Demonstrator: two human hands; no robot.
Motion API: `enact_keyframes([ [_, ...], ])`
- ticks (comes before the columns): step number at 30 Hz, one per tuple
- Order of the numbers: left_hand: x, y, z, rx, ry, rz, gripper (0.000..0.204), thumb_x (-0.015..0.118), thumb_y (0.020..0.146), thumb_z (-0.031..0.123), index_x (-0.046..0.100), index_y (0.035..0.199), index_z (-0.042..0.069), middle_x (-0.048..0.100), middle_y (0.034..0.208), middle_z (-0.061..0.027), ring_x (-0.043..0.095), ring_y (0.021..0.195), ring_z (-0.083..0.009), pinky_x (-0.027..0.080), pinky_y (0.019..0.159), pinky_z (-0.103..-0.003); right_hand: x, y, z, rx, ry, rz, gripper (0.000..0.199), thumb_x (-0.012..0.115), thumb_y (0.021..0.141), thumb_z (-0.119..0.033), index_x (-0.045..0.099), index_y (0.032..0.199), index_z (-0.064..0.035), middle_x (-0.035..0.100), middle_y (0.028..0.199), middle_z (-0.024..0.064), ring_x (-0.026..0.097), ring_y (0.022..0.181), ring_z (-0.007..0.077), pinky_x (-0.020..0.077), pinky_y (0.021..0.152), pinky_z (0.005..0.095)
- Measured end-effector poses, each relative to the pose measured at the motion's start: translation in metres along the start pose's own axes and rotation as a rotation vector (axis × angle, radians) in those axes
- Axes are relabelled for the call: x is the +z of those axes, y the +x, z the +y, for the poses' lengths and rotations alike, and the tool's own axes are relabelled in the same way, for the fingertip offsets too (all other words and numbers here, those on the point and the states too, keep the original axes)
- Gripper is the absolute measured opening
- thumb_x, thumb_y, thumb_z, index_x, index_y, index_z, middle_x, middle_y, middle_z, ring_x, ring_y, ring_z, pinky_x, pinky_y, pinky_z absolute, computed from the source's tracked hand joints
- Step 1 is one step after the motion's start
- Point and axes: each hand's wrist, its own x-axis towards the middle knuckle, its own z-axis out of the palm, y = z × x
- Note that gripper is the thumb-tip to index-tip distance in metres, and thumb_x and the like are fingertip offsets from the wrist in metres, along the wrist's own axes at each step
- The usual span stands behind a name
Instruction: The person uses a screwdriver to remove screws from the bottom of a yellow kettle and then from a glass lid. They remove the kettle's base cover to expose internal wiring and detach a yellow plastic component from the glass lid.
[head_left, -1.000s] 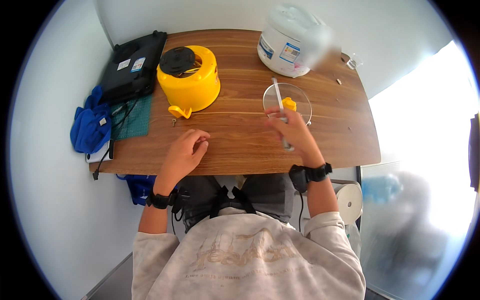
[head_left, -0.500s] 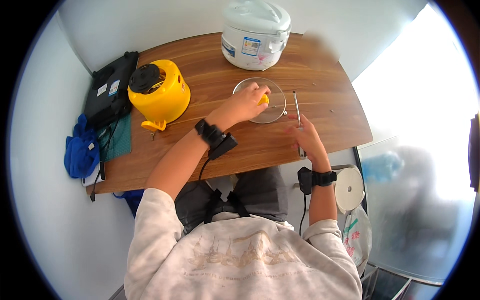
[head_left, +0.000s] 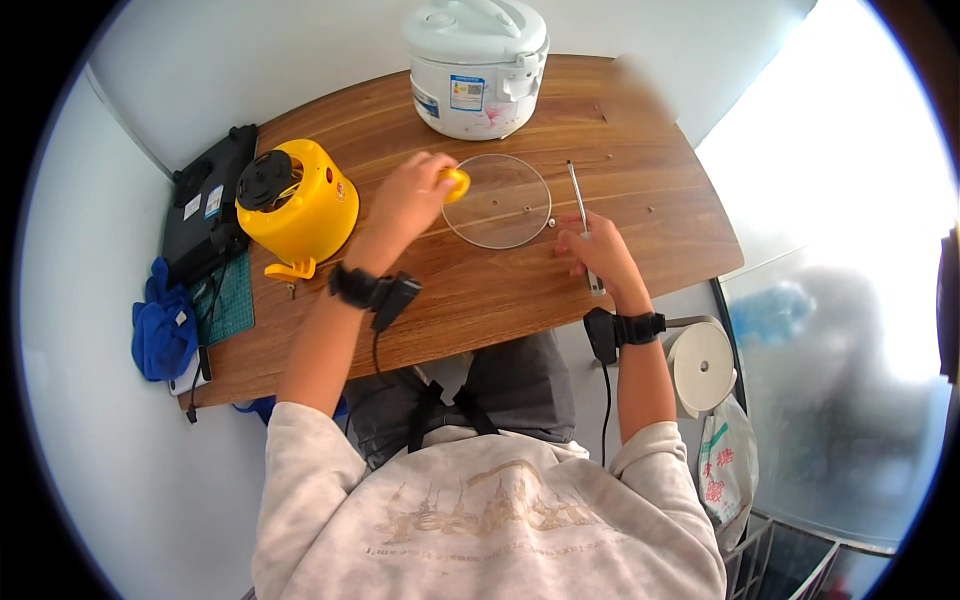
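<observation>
On the brown tabletop (head_left: 480,300), a yellow pot (head_left: 300,205) sits far left. The left hand (head_left: 410,195) has its fingers clamped on a small yellow knob (head_left: 457,183), at the 9 o'clock edge of the round glass lid (head_left: 497,201). A white rice cooker (head_left: 476,62) stands at 12 o'clock from the lid. At 3 o'clock, the right hand (head_left: 592,250) rests fingers apart on a thin metal tool (head_left: 580,210).

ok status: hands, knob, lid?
Left hand shut on yellow knob at the rim of the glass lid. Right hand on screwdriver, grip unclear. Lid flat on table; rice cooker just behind, apart.
</observation>
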Motion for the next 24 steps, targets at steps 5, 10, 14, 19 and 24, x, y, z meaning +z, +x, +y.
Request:
enact_keyframes([
  [5, -0.028, -0.047, -0.050, -0.121, 0.106, 0.010, 0.022, 0.064, 0.096, 0.020, 0.064, 0.113, 0.006, 0.066, 0.108, -0.0147, 0.065, 0.099, -0.0347, 0.053, 0.086, -0.042, 0.003, 0.019, -0.016, 0.001, -0.284, 0.046, 0.029, 0.072, 0.084, -0.014, 0.067, 0.107, 0.0030, 0.070, 0.077, 0.0130, 0.066, 0.052, 0.0181, 0.0547, 0.054, 0.0298],
  [10, -0.029, -0.067, -0.065, -0.154, 0.085, -0.043, 0.022, 0.064, 0.097, 0.019, 0.064, 0.113, 0.004, 0.068, 0.110, -0.0151, 0.065, 0.099, -0.0333, 0.052, 0.089, -0.040, 0.008, 0.028, -0.016, 0.015, -0.347, 0.073, 0.024, 0.076, 0.082, -0.015, 0.068, 0.097, 0.0022, 0.069, 0.074, 0.0135, 0.065, 0.051, 0.0184, 0.0545, 0.052, 0.0309],
  [14, -0.027, -0.071, -0.058, -0.147, 0.060, -0.114, 0.023, 0.064, 0.097, 0.019, 0.063, 0.116, 0.006, 0.067, 0.108, -0.0134, 0.064, 0.102, -0.0331, 0.051, 0.091, -0.039, 0.010, 0.034, -0.012, 0.012, -0.362, 0.073, 0.018, 0.074, 0.081, -0.014, 0.070, 0.090, 0.0011, 0.068, 0.071, 0.0132, 0.066, 0.052, 0.0184, 0.0548, 0.052, 0.0316],
  [19, -0.025, -0.073, -0.053, -0.057, 0.124, -0.039, 0.024, 0.064, 0.097, 0.019, 0.062, 0.118, 0.009, 0.065, 0.105, -0.0108, 0.064, 0.102, -0.0323, 0.051, 0.091, -0.040, 0.004, 0.026, -0.021, 0.024, -0.310, 0.073, 0.019, 0.074, 0.080, -0.013, 0.072, 0.090, 0.0030, 0.069, 0.070, 0.0107, 0.063, 0.053, 0.0146, 0.0514, 0.051, 0.0289],
  [24, -0.027, -0.047, -0.013, -0.147, -0.145, -0.101, 0.030, 0.063, 0.097, 0.022, 0.060, 0.124, 0.009, 0.067, 0.102, -0.0101, 0.068, 0.096, -0.0288, 0.054, 0.087, -0.038, -0.010, 0.008, -0.028, -0.009, 0.007, -0.018, 0.022, 0.074, 0.082, -0.010, 0.073, 0.097, 0.0058, 0.071, 0.078, 0.0074, 0.057, 0.055, 0.0093, 0.0442, 0.051, 0.0235],
])
